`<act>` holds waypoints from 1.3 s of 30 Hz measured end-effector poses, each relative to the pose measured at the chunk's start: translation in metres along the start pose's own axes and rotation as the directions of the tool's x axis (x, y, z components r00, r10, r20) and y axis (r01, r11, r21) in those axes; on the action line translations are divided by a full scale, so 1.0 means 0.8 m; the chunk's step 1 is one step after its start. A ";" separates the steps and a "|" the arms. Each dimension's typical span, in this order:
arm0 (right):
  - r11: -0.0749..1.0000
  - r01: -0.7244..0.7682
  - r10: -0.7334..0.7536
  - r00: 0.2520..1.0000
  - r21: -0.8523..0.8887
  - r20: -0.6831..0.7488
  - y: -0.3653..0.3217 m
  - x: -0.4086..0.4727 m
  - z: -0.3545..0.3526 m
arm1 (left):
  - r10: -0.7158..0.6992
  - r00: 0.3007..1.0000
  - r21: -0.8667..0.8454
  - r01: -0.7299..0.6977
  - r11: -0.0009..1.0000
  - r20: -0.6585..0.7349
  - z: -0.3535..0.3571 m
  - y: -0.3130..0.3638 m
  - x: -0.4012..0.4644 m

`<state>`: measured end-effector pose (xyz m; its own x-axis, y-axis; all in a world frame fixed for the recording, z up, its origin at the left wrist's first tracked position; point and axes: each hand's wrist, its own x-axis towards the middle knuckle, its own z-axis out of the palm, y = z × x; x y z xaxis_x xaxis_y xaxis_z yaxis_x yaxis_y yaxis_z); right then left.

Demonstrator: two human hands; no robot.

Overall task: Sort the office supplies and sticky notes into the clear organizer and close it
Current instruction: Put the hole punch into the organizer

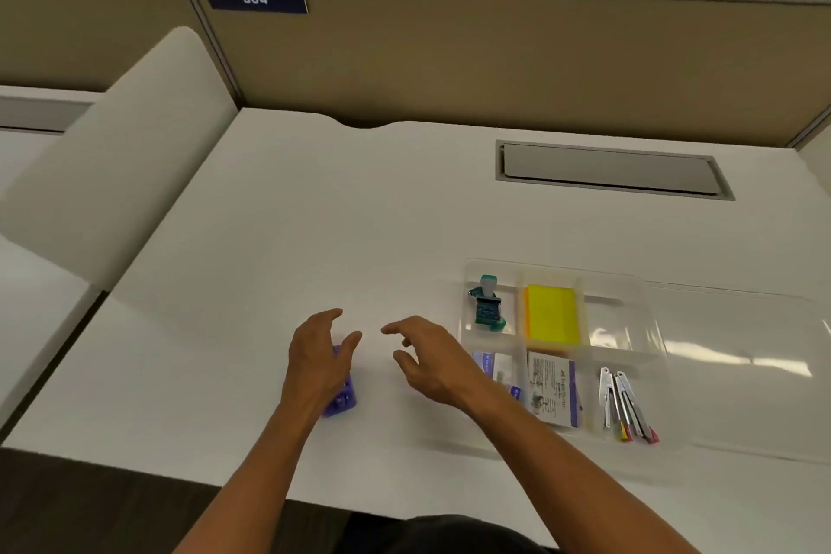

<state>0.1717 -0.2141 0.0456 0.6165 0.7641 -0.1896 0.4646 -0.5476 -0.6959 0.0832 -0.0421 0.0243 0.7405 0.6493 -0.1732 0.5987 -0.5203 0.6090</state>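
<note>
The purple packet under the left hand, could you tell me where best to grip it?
Pinch the purple packet across its two long edges, coming from above: it lies flat on the desk, and the left hand already covers its far end.

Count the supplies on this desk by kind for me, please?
Teal stamp: 1
Sticky note stack: 1
Paper packets: 2 ( is the other)
Metal staple removers: 2, possibly 3
Purple item under left hand: 1
Total: about 7

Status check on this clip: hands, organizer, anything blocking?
Left hand over purple item on desk, grip unclear. Right hand open, empty. Clear organizer partly filled, lid open flat. Nothing blocking.
</note>
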 end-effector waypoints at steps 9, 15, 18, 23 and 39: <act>0.990 0.121 -0.105 0.976 -0.074 0.189 -0.035 0.015 0.067 | -0.041 0.999 0.017 0.042 0.999 -0.035 0.003 -0.081 -0.012; 0.948 0.146 -0.095 0.978 -0.281 0.187 -0.051 0.027 0.109 | 0.010 0.998 0.074 -0.006 0.997 -0.057 -0.003 -0.120 -0.013; 0.913 0.172 -0.102 0.974 -0.370 0.202 -0.050 0.035 0.118 | 0.059 0.998 0.315 -0.057 0.947 0.002 0.003 -0.137 -0.011; 0.964 0.075 -0.023 0.979 -0.254 0.201 -0.050 0.049 0.116 | 0.058 0.998 0.466 -0.068 0.882 0.035 0.011 -0.139 -0.010; 0.989 -0.119 0.136 0.963 0.084 -0.235 -0.013 0.013 0.024 | 0.069 0.991 0.513 -0.119 0.850 0.116 0.053 -0.078 0.019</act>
<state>0.1613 -0.1936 0.0377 0.8056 0.5813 -0.1145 0.3330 -0.6041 -0.7240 0.0697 -0.0230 -0.0490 0.8105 0.5431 -0.2194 0.5773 -0.8042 0.1417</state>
